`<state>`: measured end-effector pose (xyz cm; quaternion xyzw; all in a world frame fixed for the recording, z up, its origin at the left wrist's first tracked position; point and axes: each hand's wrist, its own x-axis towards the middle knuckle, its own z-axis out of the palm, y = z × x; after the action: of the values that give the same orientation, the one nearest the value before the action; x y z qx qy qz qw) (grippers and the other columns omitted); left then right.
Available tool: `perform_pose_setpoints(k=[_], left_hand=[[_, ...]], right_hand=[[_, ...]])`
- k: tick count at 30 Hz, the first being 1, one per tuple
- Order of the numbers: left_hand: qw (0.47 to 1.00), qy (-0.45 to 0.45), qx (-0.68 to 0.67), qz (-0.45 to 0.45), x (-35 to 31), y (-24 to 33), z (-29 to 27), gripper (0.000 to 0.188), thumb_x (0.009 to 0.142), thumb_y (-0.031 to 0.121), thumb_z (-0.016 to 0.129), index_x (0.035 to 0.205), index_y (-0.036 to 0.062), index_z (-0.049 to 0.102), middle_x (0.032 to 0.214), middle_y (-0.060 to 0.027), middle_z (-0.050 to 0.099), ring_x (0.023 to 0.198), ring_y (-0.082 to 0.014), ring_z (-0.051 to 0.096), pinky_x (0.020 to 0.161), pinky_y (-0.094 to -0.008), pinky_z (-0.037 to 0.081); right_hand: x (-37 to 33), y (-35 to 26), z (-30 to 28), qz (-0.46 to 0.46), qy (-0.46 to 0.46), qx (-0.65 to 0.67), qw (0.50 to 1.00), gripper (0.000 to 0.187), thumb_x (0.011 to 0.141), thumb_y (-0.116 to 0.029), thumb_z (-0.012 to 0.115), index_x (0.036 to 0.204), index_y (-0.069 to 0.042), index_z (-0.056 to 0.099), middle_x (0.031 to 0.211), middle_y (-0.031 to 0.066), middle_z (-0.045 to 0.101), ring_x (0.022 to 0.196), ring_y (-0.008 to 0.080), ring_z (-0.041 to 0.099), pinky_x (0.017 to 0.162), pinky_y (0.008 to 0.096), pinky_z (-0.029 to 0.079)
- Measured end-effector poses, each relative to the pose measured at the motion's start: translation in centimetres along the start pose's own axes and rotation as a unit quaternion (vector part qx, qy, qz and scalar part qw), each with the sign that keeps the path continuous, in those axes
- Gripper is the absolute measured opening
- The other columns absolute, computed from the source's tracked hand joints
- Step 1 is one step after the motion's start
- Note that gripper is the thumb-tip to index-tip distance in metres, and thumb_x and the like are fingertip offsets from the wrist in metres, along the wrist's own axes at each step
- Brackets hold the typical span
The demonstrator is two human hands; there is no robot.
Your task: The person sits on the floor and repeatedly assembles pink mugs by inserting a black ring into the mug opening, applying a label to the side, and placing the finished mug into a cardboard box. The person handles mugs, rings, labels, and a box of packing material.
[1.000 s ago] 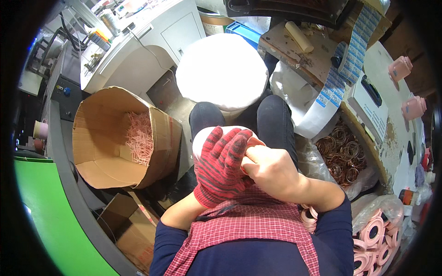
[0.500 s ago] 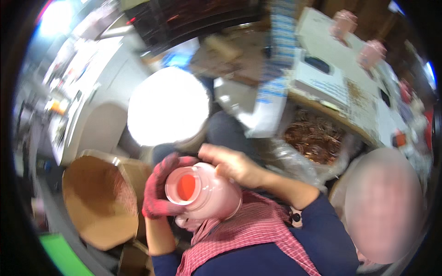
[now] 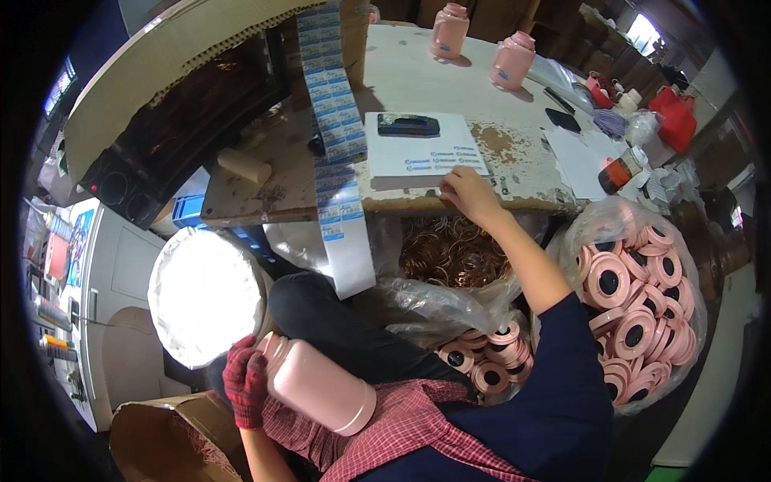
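My left hand [image 3: 245,382], in a red and black knitted glove, is closed at the neck end of a pink plastic jug [image 3: 323,387]. The jug lies tilted across my lap against the red checked apron [image 3: 401,418], its base toward the lower right. My bare right hand [image 3: 469,195] reaches to the worktable, its fingers curled together at the lower right corner of a stack of white sticker sheets [image 3: 385,165] with blue printing. Whether a sticker is between those fingers is too small to make out. A black oblong object [image 3: 408,125] rests on the stack.
Two pink jugs [image 3: 512,63] stand at the table's back. A strip of blue-and-white labels [image 3: 341,205] hangs over the front edge. Below are copper-coloured rings [image 3: 458,253] and a bag of pink ring-shaped parts [image 3: 634,281]. At left are a white-covered round container [image 3: 205,297] and an open carton [image 3: 152,422].
My right hand has left the jug and moved up to the sticker sheets. The jug has tipped over, mouth now toward the upper left, still in my left hand. The view has swung right.
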<state>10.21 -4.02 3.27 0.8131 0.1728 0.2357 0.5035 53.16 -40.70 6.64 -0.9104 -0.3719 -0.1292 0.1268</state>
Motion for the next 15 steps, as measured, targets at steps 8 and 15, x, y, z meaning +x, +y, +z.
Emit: perform_pose_setpoints(k=[8,15], left_hand=[[0.982,-0.037,-0.066,-0.171,0.3,0.1,0.1,0.023,0.095,0.017,0.066,0.106,-0.0015,0.07,0.093,-0.01,0.071,0.081,-0.0184,0.063,0.078,-0.0322,0.051],[0.994,-0.043,0.046,-0.093,0.6,-0.4,0.0,0.024,0.096,0.02,0.062,0.091,-0.003,0.066,0.076,-0.0099,0.062,0.073,-0.0181,0.059,0.069,-0.0334,0.048]], right_hand=[[-1.1,7.6,-2.1,0.224,0.021,0.364,0.904,0.018,0.089,-0.015,0.074,0.099,-0.001,0.065,0.086,0.0128,0.072,0.075,0.0216,0.069,0.067,0.0345,0.053],[3.0,13.1,-1.5,0.259,0.039,0.044,0.964,0.035,0.083,-0.036,0.079,0.089,-0.002,0.073,0.081,0.0158,0.072,0.076,0.0308,0.07,0.069,0.0423,0.053]])
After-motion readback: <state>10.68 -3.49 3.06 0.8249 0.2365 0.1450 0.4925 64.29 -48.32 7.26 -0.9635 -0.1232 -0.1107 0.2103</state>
